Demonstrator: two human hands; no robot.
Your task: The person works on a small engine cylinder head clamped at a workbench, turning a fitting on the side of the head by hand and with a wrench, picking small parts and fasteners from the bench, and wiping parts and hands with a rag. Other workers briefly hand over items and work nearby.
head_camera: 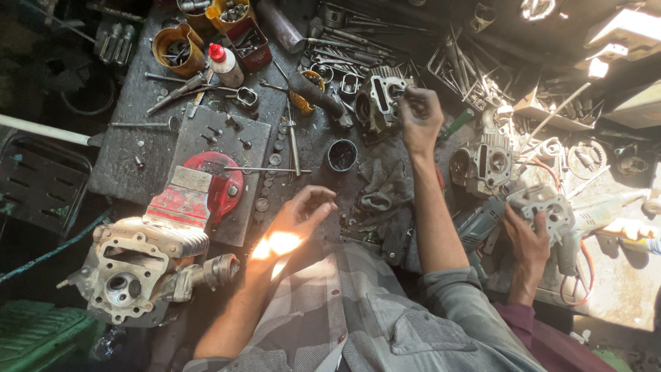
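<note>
A: Pinched between the fingertips of our right hand [421, 114] we hold a small part, too small to identify, right at the top of the engine head [380, 102] on the back of the bench [131, 117]. Our left hand [303, 215] hovers open and empty near the bench edge.

B: What risk do we judge here?

A: We judge the part could slip and vanish among the loose washers [265, 189] and tools. Our forearm also crosses just beside the small black cup [342, 154]; a careless pull back might tip it. A co-worker's hand [527, 241] grips another engine part [547, 207] close to our elbow.
</note>
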